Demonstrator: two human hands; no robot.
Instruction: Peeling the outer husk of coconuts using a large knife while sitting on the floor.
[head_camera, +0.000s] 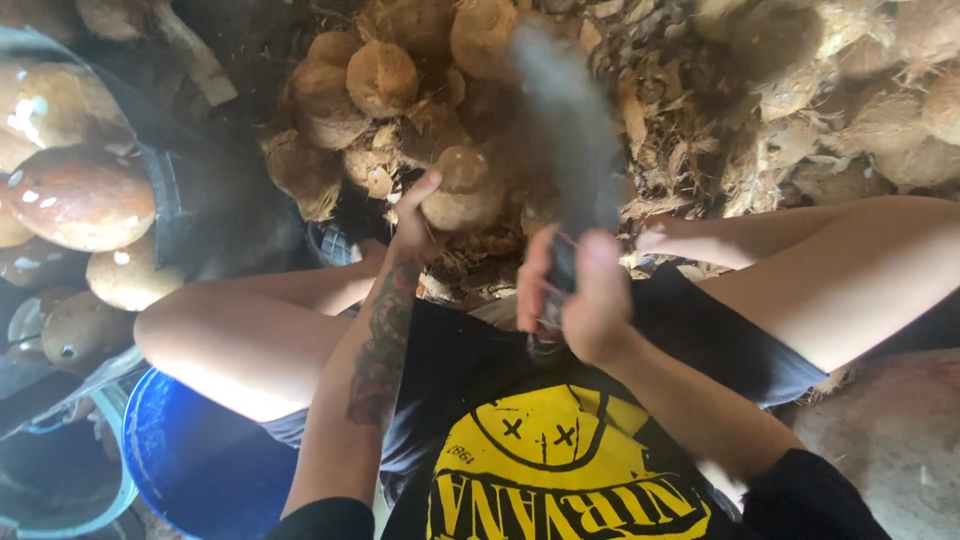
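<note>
My left hand (415, 225) fingers cup the husked coconut (462, 190) — hard, round, heavy-looking, fibrous grip — right hand (580, 290) clenched on the blurred blade (572, 130) handle.

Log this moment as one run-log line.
left hand: holds coconut | right hand: grips blurred blade | beside: husked coconuts pile

Viewpoint: single head-worn camera, above the seated person.
Direction: steeply downward, over lap and knees.
Range: close; forearms fill the lower frame.
Centre: just below the grip.
Shared coverage: none, one view.
</note>
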